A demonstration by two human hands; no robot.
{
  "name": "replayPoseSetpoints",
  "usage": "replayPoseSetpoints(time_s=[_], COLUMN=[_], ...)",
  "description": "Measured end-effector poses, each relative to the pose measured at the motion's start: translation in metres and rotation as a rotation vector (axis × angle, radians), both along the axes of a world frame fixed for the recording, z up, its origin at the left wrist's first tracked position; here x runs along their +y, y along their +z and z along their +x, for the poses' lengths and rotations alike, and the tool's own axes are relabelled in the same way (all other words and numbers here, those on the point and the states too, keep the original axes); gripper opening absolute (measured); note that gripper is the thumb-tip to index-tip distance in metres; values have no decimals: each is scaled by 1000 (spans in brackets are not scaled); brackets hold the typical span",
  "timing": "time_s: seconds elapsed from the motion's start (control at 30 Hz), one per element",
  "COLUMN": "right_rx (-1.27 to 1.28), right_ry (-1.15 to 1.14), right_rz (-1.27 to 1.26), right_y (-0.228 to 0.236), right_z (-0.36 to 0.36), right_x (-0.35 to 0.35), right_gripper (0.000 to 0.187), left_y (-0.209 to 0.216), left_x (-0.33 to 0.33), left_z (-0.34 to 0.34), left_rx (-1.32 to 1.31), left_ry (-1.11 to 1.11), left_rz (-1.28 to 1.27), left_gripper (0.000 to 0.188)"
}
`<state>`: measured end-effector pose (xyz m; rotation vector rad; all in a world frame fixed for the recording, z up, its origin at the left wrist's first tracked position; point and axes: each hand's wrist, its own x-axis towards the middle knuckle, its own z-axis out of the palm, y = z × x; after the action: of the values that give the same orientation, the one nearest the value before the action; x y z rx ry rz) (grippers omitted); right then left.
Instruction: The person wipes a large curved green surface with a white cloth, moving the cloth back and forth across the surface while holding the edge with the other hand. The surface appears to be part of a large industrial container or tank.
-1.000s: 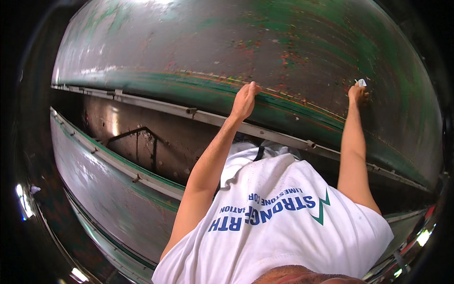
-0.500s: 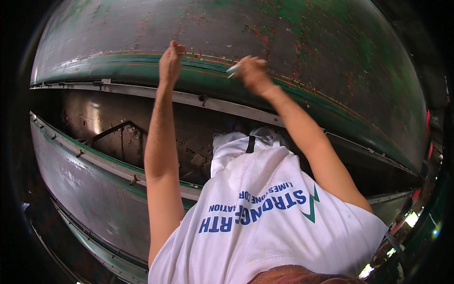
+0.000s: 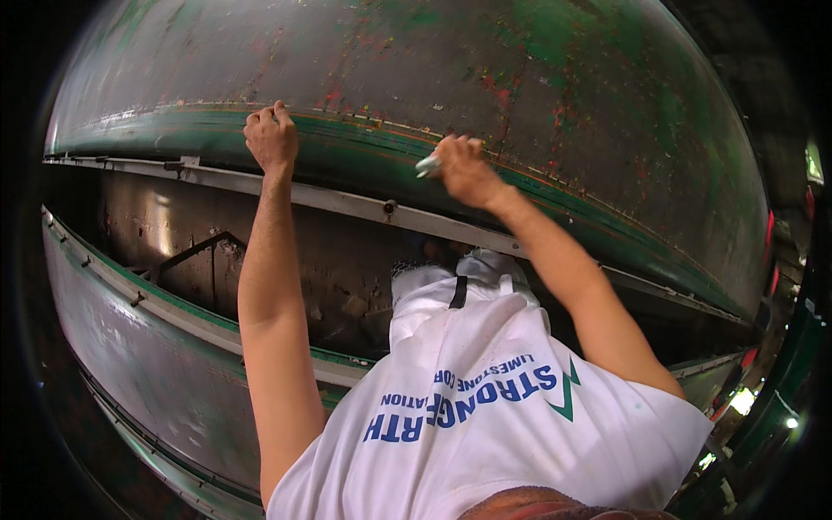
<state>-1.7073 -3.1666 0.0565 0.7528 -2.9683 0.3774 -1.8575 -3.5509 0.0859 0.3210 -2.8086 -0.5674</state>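
My left hand [image 3: 271,139] is closed, fingers curled, at the green lower border [image 3: 347,146] of a large curved surface [image 3: 390,65]. Whatever its fingers may pinch is too small to make out. To the right, my right hand [image 3: 468,169] is closed around a small whitish object [image 3: 427,166] that sticks out on its left side; its kind cannot be told. Thin orange and tan lines run along the green border near both hands. Above them the surface is dull grey, with green patches and red specks.
A metal rail [image 3: 347,197] with bolts runs below the border. Under it opens a dark gap with a rough brown wall [image 3: 186,221] and an angled bar [image 3: 186,256]. A second curved grey panel [image 3: 130,338] with a green rim lies at the lower left.
My left hand has moved left and slightly down along the border. My right hand has shifted a little downward, still holding the whitish object.
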Motion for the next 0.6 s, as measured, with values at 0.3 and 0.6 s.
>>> replayPoseSetpoints(time_s=[0.3, 0.6], right_rx=[-26, 171], right_ry=[-971, 1], right_rz=[-147, -38], right_y=[5, -12], right_z=[-163, -100], right_x=[122, -12], right_gripper=[48, 27], left_y=[-12, -8], left_x=[30, 34], left_z=[-13, -14], left_rx=[36, 20], left_ry=[155, 161], left_rz=[-59, -95], left_gripper=[41, 35])
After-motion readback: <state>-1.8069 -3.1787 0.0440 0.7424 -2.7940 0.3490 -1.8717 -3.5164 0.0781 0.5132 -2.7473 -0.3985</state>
